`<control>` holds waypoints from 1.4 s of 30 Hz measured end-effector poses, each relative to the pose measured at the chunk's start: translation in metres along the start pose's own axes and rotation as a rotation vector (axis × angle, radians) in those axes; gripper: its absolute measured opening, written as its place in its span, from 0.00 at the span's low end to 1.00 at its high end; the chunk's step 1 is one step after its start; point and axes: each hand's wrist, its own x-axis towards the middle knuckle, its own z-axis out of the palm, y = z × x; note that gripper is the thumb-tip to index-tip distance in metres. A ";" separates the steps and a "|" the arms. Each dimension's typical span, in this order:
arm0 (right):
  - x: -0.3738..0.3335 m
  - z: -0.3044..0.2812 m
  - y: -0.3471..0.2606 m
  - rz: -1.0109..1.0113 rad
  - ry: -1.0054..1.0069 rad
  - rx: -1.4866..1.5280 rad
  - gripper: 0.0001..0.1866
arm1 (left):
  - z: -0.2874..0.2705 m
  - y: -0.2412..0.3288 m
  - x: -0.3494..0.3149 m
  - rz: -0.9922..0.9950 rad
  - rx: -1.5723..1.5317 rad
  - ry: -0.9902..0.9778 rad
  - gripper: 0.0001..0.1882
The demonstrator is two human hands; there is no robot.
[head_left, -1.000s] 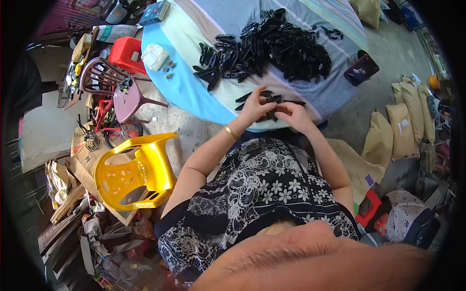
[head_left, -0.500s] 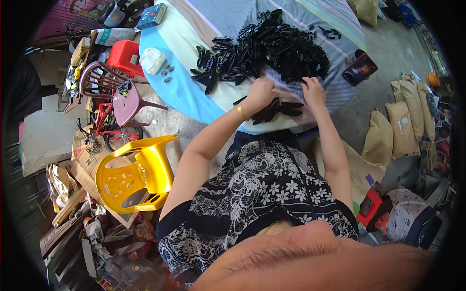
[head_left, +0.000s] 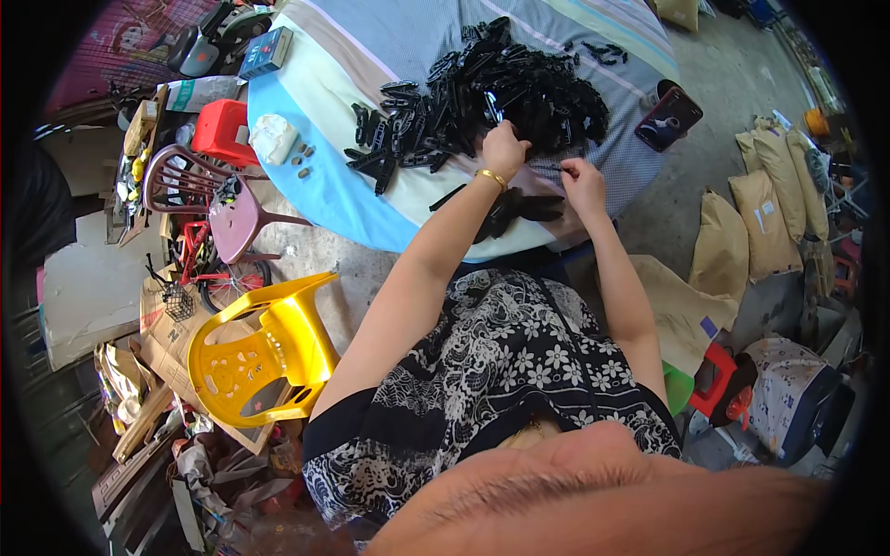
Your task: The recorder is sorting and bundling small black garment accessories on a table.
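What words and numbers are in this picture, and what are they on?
I won't copy any print, but here's where it shows:
Blue box: pale print, small and slanted.
Cardboard: a dark mark, too small to make out.
Brown sack: a pale label, too small to read.
Black pieces: no print that I can make out.

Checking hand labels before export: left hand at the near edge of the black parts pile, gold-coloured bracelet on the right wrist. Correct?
Wrong wrist: the head view shows the gold-coloured bracelet on the left. The left hand is at the near edge of the black parts pile.
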 end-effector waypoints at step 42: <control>-0.044 -0.022 -0.116 -0.426 -0.003 0.246 0.06 | -0.105 -0.014 -0.123 -0.393 -1.612 -0.470 0.16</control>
